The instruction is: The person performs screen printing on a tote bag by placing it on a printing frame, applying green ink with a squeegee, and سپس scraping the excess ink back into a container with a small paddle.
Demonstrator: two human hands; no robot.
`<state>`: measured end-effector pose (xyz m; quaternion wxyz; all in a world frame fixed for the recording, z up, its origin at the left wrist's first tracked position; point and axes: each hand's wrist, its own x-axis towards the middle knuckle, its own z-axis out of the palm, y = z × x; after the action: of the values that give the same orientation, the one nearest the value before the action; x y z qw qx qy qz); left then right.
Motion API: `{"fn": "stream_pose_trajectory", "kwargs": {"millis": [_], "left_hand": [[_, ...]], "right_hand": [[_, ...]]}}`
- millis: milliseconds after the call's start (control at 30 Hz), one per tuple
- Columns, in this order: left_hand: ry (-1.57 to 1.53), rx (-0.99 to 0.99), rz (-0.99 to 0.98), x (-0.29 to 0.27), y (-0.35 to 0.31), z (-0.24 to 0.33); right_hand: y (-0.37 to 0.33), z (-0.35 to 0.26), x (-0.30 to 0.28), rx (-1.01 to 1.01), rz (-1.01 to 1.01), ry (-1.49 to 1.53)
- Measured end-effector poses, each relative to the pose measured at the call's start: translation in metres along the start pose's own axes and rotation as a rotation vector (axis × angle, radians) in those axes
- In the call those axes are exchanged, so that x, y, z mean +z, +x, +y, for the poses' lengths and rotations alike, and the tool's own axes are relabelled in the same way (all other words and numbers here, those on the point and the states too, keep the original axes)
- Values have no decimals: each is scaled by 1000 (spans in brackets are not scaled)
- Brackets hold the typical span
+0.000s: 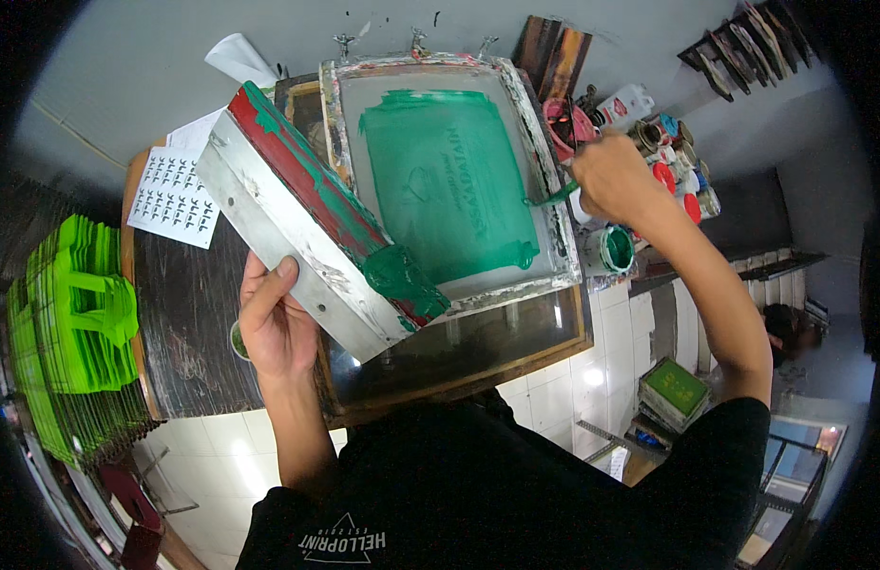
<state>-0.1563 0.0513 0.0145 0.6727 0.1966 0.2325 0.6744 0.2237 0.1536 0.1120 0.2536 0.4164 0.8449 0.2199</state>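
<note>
My left hand (pixel 280 318) is closed on the metal back of a wide squeegee (pixel 278 223). The squeegee slants across the left side of a screen-printing frame (pixel 516 294), its red blade smeared with green ink and a thick lump near the lower end. Green ink (pixel 430 185) covers most of the mesh, with faint lettering showing through. My right hand (pixel 622 179) grips a thin ink spatula (pixel 556 196) coated in green. The spatula's tip is over the frame's right edge; whether it touches cannot be made out. A tub of green ink (pixel 618 249) stands below that hand.
Printed paper sheets (pixel 174 195) lie on the dark table at left, beside a rack of bright green pieces (pixel 79 304). Paint cans and bottles (pixel 668 142) crowd the right, near a pink tub (pixel 565 122). Taps (pixel 418 43) line the wall behind the frame.
</note>
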Motion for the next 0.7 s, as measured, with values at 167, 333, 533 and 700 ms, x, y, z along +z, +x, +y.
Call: {"fn": "stream_pose_trajectory", "kwargs": {"millis": [167,333,533,700], "left_hand": [[-7,-37,-57,0,7,0],[16,-47,-26,-2,8,-4],[7,-58,-9,-4,7,-4],[3,-49,-7,-3,4,-1]], "right_hand": [[-55,-26,-5,7,-23,102],[-86,-38,-5,205,-45,205],[-105,-33,9,535,-132,384],[-104,-31,8,593,-227,369]]}}
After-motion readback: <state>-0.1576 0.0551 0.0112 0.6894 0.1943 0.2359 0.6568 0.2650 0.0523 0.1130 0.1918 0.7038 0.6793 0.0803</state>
